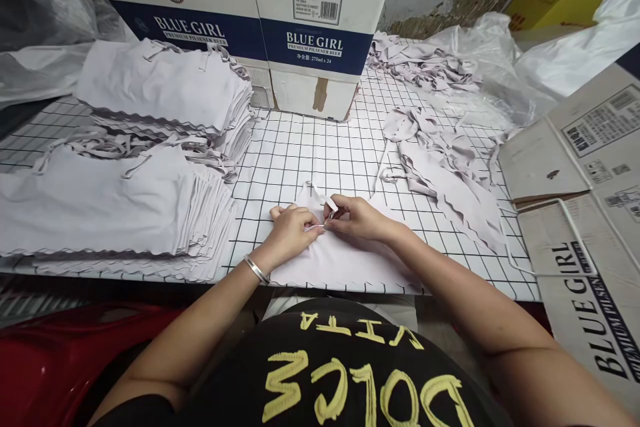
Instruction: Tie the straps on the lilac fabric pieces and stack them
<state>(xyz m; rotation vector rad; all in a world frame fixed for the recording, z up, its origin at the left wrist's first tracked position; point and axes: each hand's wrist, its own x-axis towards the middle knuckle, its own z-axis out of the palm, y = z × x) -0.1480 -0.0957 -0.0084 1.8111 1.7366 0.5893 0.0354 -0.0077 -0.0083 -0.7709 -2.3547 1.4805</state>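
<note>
A pale pinkish-grey strappy garment [345, 267] lies flat at the front edge of the gridded tabletop, directly before me. My left hand [293, 232], with a silver bangle at the wrist, pinches the garment's upper edge near a strap. Just beside it, my right hand [353, 217] grips the thin strap [330, 203] between thumb and fingers, and the fingertips of both hands nearly meet. Part of the strap loops up above the hands. Exactly how the strap and edge join is hidden by my fingers.
Two tall stacks of similar garments, a near stack [100, 207] and a far stack [160, 87], stand at left. Loose garments [445, 167] lie tangled at right, with another heap [420, 63] behind. Beer cartons stand at the back [310, 47] and right [575, 167]. Clear plastic [505, 60] is bunched back right.
</note>
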